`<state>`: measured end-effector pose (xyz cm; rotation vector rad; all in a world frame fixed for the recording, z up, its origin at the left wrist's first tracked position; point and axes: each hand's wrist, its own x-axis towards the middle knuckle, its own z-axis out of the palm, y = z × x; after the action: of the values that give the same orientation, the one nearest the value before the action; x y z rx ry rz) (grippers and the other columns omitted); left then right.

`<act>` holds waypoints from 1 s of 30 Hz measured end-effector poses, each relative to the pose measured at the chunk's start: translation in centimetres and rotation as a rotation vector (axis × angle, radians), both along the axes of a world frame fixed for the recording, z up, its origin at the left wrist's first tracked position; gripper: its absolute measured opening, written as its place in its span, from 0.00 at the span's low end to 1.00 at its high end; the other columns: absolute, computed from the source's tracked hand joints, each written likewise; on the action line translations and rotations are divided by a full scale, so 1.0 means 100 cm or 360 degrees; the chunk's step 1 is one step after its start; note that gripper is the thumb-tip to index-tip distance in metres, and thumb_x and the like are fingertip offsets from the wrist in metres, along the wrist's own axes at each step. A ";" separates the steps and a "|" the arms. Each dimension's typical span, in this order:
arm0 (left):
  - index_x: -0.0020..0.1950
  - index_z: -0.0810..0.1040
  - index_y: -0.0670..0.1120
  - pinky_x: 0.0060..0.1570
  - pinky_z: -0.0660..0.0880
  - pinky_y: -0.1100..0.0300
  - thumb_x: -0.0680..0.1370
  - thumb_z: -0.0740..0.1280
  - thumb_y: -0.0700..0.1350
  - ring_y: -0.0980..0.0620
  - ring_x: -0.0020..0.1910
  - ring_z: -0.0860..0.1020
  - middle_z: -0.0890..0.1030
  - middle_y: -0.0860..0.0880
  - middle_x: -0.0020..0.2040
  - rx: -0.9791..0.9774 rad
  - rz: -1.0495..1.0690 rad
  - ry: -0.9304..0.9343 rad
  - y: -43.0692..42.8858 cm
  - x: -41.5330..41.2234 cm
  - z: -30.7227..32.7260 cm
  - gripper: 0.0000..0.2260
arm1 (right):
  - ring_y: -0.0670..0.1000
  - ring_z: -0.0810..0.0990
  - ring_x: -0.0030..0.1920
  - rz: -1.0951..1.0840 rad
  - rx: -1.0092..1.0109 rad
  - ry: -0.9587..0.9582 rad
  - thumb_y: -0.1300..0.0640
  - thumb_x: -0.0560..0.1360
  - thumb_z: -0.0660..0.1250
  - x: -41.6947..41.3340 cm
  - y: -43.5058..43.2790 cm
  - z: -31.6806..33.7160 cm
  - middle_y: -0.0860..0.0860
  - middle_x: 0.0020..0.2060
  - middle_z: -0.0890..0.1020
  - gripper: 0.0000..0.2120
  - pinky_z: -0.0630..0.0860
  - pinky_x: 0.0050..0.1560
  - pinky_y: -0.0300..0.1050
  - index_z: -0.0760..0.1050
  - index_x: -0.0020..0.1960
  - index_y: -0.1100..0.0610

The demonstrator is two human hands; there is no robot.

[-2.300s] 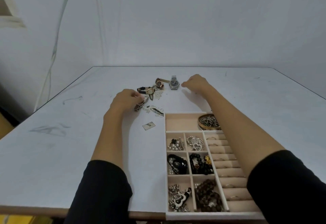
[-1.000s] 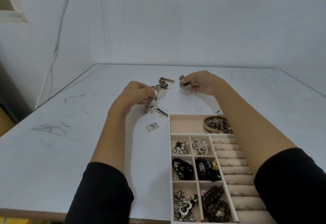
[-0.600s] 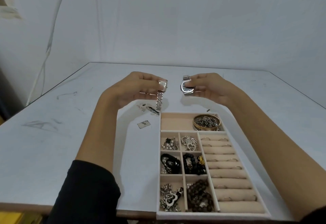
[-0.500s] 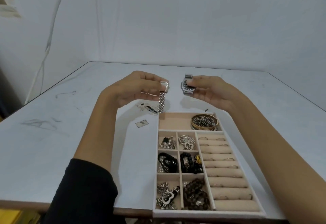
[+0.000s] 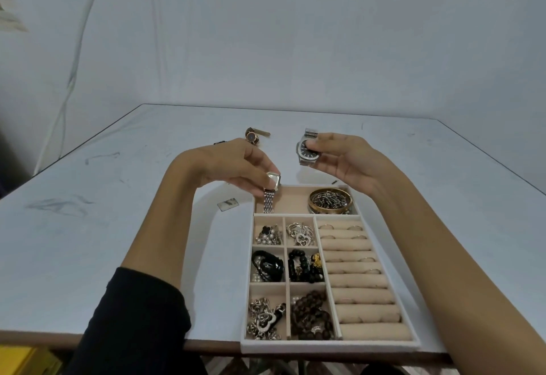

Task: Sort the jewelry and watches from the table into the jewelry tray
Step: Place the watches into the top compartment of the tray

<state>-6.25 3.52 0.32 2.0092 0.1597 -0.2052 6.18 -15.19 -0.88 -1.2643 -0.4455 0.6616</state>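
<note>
Fingers of left hand (image 5: pixel 233 165) pinched on square-faced silver watch (image 5: pixel 272 187), band dangling over far compartment of beige divided jewelry tray (image 5: pixel 325 346); right hand (image 5: pixel 345 159) fingers clamped on round dark-dialled steel watch (image 5: pixel 306 152).

Square watch (image 5: pixel 273 181) dangling over tray (image 5: pixel 328 345) — round watch (image 5: pixel 306 153) aloft.

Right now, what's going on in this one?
A person is sorting watches into a jewelry tray. The left hand pinches a square-faced watch, its metal band hanging over the tray's far compartment, where a gold bangle already sits. The right hand holds a round dark-dial watch in the air just beyond the tray. A brown-strap watch lies on the table farther back, not yet sorted. The smaller compartments already hold jewelry.
</note>
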 end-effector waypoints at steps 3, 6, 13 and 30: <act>0.52 0.83 0.42 0.44 0.78 0.67 0.71 0.75 0.38 0.52 0.44 0.84 0.84 0.46 0.50 0.0180 -0.0013 -0.0044 0.000 -0.001 0.000 0.11 | 0.55 0.84 0.44 0.0006 -0.0031 -0.0026 0.69 0.70 0.71 0.000 -0.001 0.000 0.58 0.44 0.84 0.08 0.82 0.47 0.45 0.78 0.48 0.65; 0.51 0.84 0.46 0.41 0.78 0.66 0.71 0.75 0.42 0.54 0.43 0.83 0.85 0.46 0.48 0.0292 -0.0039 -0.0051 -0.001 -0.002 0.001 0.10 | 0.55 0.84 0.43 0.0003 -0.0087 -0.0084 0.69 0.69 0.71 -0.002 0.000 0.001 0.57 0.42 0.84 0.07 0.82 0.47 0.45 0.78 0.45 0.62; 0.48 0.84 0.49 0.52 0.73 0.60 0.69 0.77 0.44 0.56 0.44 0.82 0.86 0.49 0.41 0.0494 -0.0011 -0.0086 0.001 0.000 -0.002 0.09 | 0.52 0.85 0.39 -0.0003 -0.0146 -0.0138 0.71 0.69 0.71 -0.008 0.004 0.000 0.55 0.39 0.85 0.07 0.82 0.42 0.42 0.78 0.42 0.60; 0.47 0.84 0.54 0.47 0.69 0.62 0.68 0.78 0.49 0.60 0.37 0.73 0.77 0.55 0.40 0.0645 -0.0067 -0.0090 0.010 -0.002 -0.009 0.09 | 0.53 0.85 0.44 0.0146 -0.0364 -0.0286 0.67 0.68 0.74 -0.014 0.006 -0.002 0.57 0.44 0.85 0.08 0.82 0.47 0.44 0.79 0.45 0.61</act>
<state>-6.41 4.51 -0.58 2.4208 0.1303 -0.1509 4.74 -14.62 -1.06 -1.5347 -0.5915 0.6934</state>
